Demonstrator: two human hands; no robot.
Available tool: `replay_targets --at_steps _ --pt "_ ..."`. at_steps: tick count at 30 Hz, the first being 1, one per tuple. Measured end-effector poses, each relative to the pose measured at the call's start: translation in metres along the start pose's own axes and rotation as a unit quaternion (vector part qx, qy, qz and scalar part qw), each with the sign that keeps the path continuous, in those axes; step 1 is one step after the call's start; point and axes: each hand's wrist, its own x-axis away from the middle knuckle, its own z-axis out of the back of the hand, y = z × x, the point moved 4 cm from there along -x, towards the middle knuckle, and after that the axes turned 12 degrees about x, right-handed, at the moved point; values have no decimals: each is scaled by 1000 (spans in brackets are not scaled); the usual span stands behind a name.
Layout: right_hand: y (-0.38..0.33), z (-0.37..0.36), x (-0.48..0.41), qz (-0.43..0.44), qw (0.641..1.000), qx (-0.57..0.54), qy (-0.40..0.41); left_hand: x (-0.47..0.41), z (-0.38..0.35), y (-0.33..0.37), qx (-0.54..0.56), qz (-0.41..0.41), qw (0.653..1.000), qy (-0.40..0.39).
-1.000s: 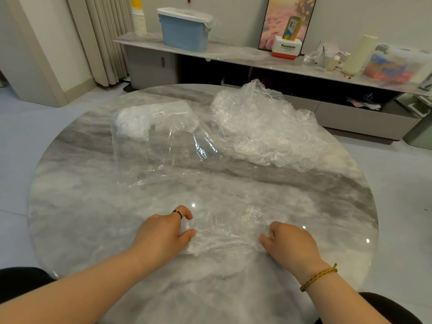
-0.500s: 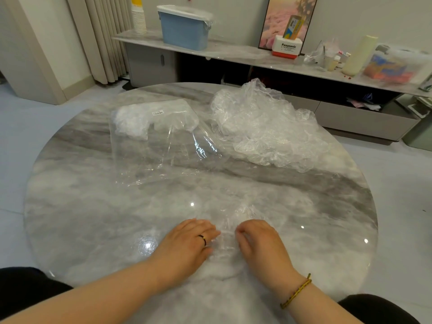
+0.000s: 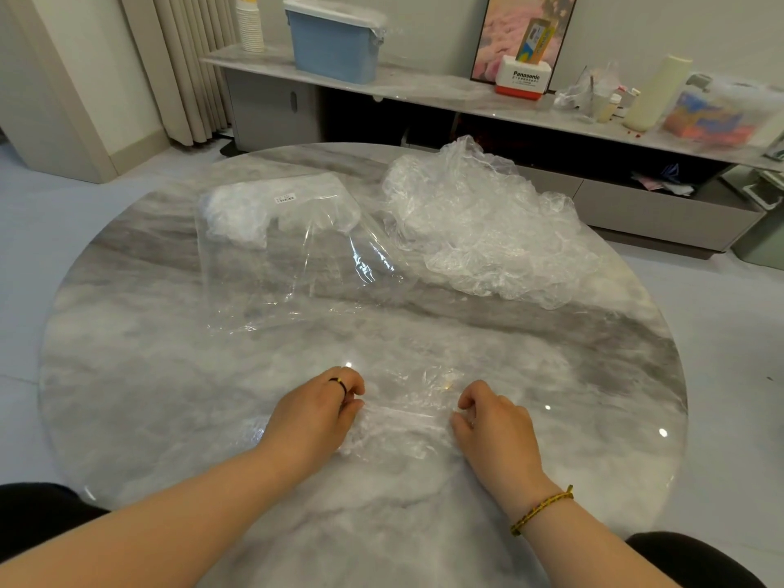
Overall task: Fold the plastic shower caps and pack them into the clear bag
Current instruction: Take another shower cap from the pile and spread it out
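Grey-veined marble forms the round tabletop [image 3: 169, 396]. At its 6 o'clock edge a thin, crinkled shower cap [image 3: 403, 426] lies pressed into a flattish band between the two hands.

The left hand [image 3: 314, 413], with a dark ring [image 3: 339, 381] on one finger, has the cap's 9 o'clock end. Its fingers [image 3: 354, 407] are curled in against the thumb and pinch the film. The right hand [image 3: 496, 430], with a yellow braided bracelet [image 3: 541, 509] on its wrist, has the 3 o'clock end. Its fingers [image 3: 466, 401] are bent over and closed with the thumb on the plastic. Both forearms reach in from 6 o'clock.

The clear bag [image 3: 297, 269] lies flat at about 11 o'clock on the tabletop, well apart from the hands. A white bunch of packed caps [image 3: 242, 214] fills its far end, under a small white label [image 3: 285, 199]. Just beside the bag, at about 1 o'clock, a loose pile of unfolded caps [image 3: 479, 231] rises in a rumpled heap.

Beyond the tabletop at 12 o'clock runs a low sideboard [image 3: 424, 93]. On it stand a stack of paper cups [image 3: 250, 23], a blue lidded bin [image 3: 335, 40], a red and white Panasonic box [image 3: 524, 80] in front of a framed picture [image 3: 505, 31], and a cream cylinder [image 3: 655, 93].
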Motion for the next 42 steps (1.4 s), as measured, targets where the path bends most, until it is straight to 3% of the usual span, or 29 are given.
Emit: replay_targets --at_steps 4,6,8,10,13,16,20,22,27,30,34,38,40,42 --pt "-7 8 5 73 976 15 205 -3 0 -7 -60 -92 994 -13" --pt "-20 11 12 179 958 -27 223 -2 -4 -8 -86 -135 987 -28" --pt "-33 8 19 278 939 -41 200 -2 -7 -8 -104 -157 982 -29" --pt "-40 -4 22 317 939 26 134 -3 -8 -9 -122 -192 974 -19" --pt "-36 -22 21 282 953 106 25 -6 -2 -9 -120 -202 972 -6" --pt "-33 -27 18 253 962 100 0 -3 8 5 -76 -218 973 -22" --pt "-36 -19 14 267 962 50 17 15 -7 19 -100 -247 953 -145" --pt "-36 -15 11 259 965 35 24 19 -17 19 -123 -224 947 -193" --pt "-27 -3 6 198 977 15 72 15 -17 12 -122 -172 962 -172" --pt "-19 6 2 171 982 46 59 9 -13 8 -104 -158 972 -142" --pt "2 9 -5 94 994 -29 -47 -1 -1 3 -79 -126 984 -100" --pt "17 15 -11 47 976 -187 -98 -6 10 -3 48 -12 997 -57" --pt "22 19 -12 21 959 -253 -123 -9 10 -11 166 89 978 -90" --pt "24 20 -12 -11 940 -313 -132 -11 12 -16 215 147 961 -90"
